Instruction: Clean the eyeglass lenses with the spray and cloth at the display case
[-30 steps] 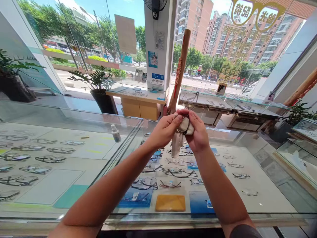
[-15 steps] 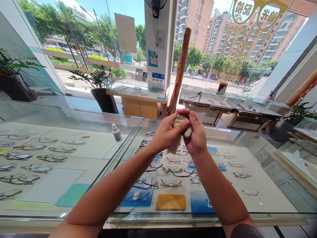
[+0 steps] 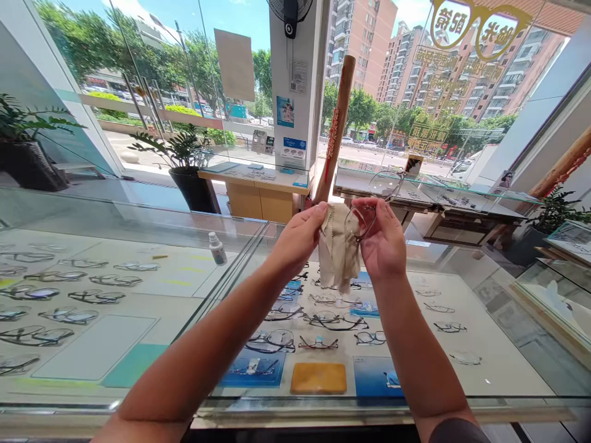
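Observation:
Above the glass display case, my left hand (image 3: 300,240) pinches a beige cleaning cloth (image 3: 339,258) by its upper left part. The cloth hangs down, creased, with a zigzag edge. My right hand (image 3: 384,243) grips a pair of thin-rimmed eyeglasses (image 3: 361,223) between thumb and fingers. One round lens overlaps the right side of the cloth; the other lens points up and away to the right. Whether lens and cloth touch I cannot tell. The fingers of my right hand partly hide the frame.
Beneath my arms, the glass display case (image 3: 489,369) holds several rows of glasses and an orange-brown case (image 3: 318,378). A small white spray bottle (image 3: 217,248) stands on the left counter. Beyond are a wooden post (image 3: 339,123), a potted plant (image 3: 194,184) and low cabinets (image 3: 258,200).
My hands have moved apart. The cloth, bunched around the glasses before, now hangs loose from my left hand, and the glasses have shifted right in my right hand.

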`<state>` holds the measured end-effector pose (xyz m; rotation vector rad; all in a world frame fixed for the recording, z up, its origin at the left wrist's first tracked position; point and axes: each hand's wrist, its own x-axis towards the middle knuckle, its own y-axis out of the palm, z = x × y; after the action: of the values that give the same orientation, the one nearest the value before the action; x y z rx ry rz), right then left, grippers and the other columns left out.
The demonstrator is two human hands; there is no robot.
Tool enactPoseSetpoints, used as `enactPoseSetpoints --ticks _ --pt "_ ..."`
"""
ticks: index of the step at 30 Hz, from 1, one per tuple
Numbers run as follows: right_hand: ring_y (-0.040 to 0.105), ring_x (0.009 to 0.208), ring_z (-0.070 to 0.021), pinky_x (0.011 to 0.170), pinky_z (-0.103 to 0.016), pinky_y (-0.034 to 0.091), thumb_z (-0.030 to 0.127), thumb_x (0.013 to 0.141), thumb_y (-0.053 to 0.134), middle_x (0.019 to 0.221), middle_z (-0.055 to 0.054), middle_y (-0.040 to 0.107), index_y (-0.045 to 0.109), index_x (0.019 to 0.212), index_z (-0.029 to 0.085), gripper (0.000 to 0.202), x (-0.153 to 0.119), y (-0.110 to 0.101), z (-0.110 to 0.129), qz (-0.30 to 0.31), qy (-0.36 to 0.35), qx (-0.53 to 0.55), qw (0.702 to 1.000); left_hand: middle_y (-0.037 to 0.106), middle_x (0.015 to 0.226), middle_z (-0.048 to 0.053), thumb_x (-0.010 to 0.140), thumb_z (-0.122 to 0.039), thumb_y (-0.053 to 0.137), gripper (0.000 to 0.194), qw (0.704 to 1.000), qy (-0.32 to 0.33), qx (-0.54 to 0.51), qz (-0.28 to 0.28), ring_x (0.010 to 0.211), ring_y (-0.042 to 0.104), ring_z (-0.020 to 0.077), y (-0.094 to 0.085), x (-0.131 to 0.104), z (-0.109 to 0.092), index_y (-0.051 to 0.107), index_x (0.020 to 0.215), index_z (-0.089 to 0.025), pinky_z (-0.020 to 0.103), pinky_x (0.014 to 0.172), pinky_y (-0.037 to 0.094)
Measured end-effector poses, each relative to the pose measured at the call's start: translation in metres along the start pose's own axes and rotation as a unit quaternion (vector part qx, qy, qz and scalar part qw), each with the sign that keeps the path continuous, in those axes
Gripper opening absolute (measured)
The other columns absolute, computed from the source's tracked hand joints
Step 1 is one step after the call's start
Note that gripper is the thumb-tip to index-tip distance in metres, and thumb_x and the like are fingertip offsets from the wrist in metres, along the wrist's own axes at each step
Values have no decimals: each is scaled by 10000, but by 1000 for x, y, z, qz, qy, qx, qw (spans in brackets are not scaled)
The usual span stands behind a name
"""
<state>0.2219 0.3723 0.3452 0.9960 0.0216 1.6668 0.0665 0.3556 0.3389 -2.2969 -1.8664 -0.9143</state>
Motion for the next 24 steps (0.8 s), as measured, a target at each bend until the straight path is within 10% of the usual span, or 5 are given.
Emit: enactPoseSetpoints --ticks 12,24 --pt "741 954 -189 881 -354 623 489 915 782 1038 -33 811 829 1002 262 248 -7 11 -5 -68 38 -22 997 717 1384 120 1100 -491 572 380 929 260 259 44 1328 650 270 16 -18 -4 850 1175 -243 464 1197 488" --pt "694 1237 -240 1150 -434 557 487 896 835 1152 -38 793 872 926 305 188 -17 20 -9 -9 1 -33 999 768 1123 78 892 -336 877 334 982 143 123 -14 1023 739 191 14 -16 -4 694 1132 -195 313 943 599"
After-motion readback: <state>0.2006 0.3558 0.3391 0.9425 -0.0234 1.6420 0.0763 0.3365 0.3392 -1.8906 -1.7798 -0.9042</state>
